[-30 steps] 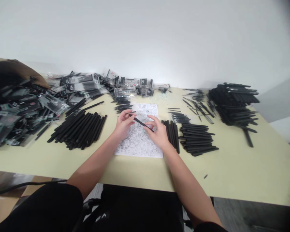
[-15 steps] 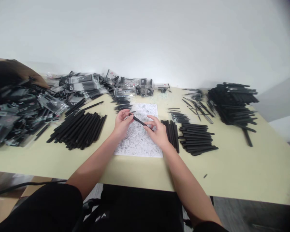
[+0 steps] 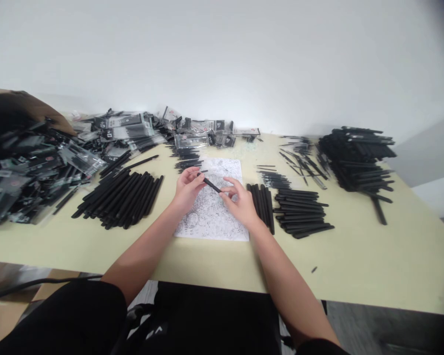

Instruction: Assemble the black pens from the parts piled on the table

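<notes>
My left hand [image 3: 188, 190] and my right hand [image 3: 240, 203] are close together above a sheet of black-and-white doodle-printed paper [image 3: 210, 219]. A slim matte black pen [image 3: 211, 185] lies slanted between them. Its upper end sits in my left fingers, and its lower end reaches between my right thumb and forefinger. Part of the pen is hidden by my fingers. A row of black pens [image 3: 261, 206] lies just right of the paper, and a small bundle of thin black pieces [image 3: 187, 159] lies beyond it.
The pale yellow table [image 3: 399, 246] holds black pen stacks [image 3: 120, 199] [image 3: 299, 213] and a far-right heap [image 3: 355, 158]. Clear bagged pens [image 3: 29, 167] are piled at left, beside a cardboard box flap [image 3: 22, 106]. A black cable [image 3: 40, 282] runs below the table's front edge.
The black pen now looks shorter between my hands. Its lower end no longer shows past my right fingers, and my right hand has shifted slightly.
</notes>
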The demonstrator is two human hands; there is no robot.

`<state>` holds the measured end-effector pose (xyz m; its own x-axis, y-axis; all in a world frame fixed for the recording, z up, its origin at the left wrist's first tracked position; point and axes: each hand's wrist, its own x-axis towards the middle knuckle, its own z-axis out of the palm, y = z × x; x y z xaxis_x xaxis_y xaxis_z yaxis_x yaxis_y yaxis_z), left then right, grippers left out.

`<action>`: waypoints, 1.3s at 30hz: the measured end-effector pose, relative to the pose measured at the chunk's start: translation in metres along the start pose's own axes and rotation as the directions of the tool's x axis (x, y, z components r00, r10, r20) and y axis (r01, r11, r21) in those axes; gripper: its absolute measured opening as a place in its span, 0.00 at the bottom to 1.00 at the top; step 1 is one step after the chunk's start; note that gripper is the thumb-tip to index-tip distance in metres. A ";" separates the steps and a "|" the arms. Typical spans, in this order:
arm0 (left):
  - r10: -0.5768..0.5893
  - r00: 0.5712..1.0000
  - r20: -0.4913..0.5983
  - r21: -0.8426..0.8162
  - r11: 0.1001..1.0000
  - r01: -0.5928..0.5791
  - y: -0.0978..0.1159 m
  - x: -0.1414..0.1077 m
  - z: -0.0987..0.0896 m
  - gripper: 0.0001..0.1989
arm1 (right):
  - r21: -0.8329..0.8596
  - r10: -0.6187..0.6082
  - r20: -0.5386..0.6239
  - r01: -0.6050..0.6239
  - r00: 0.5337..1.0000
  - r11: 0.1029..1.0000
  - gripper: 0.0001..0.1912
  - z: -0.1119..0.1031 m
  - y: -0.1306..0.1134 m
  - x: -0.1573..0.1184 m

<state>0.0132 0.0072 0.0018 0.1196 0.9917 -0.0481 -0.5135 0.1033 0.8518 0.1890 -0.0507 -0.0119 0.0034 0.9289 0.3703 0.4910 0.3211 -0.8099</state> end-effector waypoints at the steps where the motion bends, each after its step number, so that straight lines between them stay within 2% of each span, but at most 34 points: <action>1: -0.005 1.000 -0.011 0.012 1.000 0.005 0.000 0.000 0.000 0.23 | 0.001 -0.002 0.001 0.002 1.000 1.000 0.22 0.000 0.000 0.000; 9: -0.011 0.999 -0.034 0.033 0.999 0.012 -0.001 0.002 -0.002 0.24 | 0.014 -0.005 0.047 0.004 0.999 1.000 0.20 0.000 0.003 -0.001; 15: 0.036 0.999 0.031 -0.001 0.999 -0.036 -0.003 0.002 -0.004 0.26 | 0.029 -0.011 0.052 0.010 0.999 1.000 0.19 0.000 0.002 -0.001; 21: -0.005 0.996 0.084 -0.040 0.999 0.009 0.000 0.001 -0.004 0.25 | 0.056 0.016 0.075 -0.020 0.997 0.998 0.20 0.001 0.002 -0.001; 25: -0.025 0.998 0.054 -0.024 0.999 0.026 0.002 0.000 -0.003 0.24 | 0.030 0.008 0.057 -0.010 0.998 0.999 0.21 0.001 0.001 -0.001; 31: 0.005 1.000 -0.007 -0.018 1.000 -0.005 0.000 0.000 -0.001 0.27 | 0.043 0.046 0.059 -0.048 0.997 0.998 0.25 0.000 -0.003 -0.001; 39: -0.011 1.000 -0.001 -0.048 0.999 0.011 0.000 0.001 -0.001 0.26 | 0.061 0.047 0.077 -0.052 0.996 0.997 0.23 -0.001 -0.002 -0.002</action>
<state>0.0120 0.0081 0.0012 0.1245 0.9905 -0.0580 -0.5526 0.1177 0.8251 0.1885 -0.0533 -0.0103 -0.0405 0.9543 0.2960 0.4357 0.2835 -0.8543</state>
